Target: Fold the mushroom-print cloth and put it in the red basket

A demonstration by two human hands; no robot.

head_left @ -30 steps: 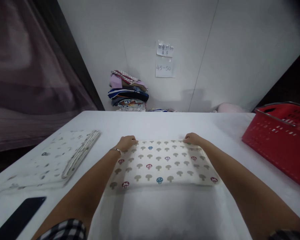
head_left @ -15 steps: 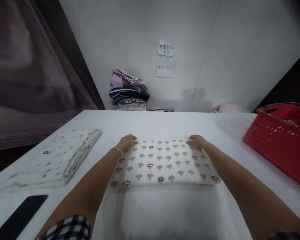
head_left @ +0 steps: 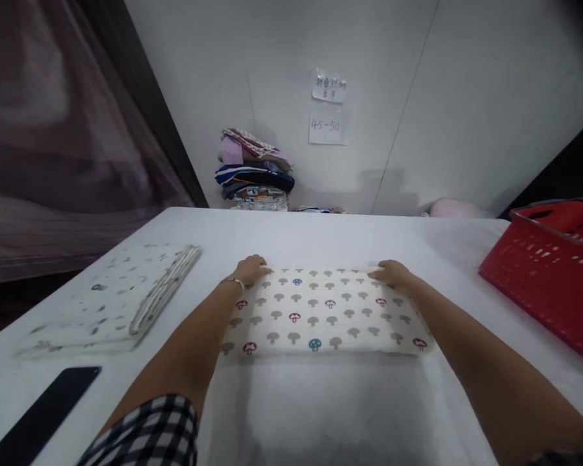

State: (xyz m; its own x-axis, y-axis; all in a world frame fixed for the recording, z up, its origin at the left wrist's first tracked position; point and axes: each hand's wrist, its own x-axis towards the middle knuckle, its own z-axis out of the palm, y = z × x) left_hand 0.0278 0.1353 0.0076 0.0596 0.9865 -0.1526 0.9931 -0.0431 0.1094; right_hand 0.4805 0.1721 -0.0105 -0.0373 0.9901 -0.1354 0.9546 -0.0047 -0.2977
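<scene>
Mushroom-print cloth (head_left: 313,310) lies around the middle of the desk (head_left: 320,239), a wide strip roughly parallel to the desk's far edge and apart from it. Left hand (head_left: 250,268) is narrow, thumb and fingers holding the strip's far left corner; right hand (head_left: 396,273) holds the far right corner the same way. Plain white stretch (head_left: 340,408) runs from the strip toward the near edge; can't tell if it's more fabric or bare desktop. Step in hand reads as folding: laying the strip flat and squaring its far side. Next move calls for corners kept level, a light outward pull to take up slack, then a release that doesn't drag the layers. Lower layers hidden, so can't count folds. Spotted cloth (head_left: 121,291) sits folded by the left edge, apart from the left hand. Dark slab (head_left: 48,414) at the near left corner, red basket (head_left: 548,291) at the right edge; neither looks in the way.
</scene>
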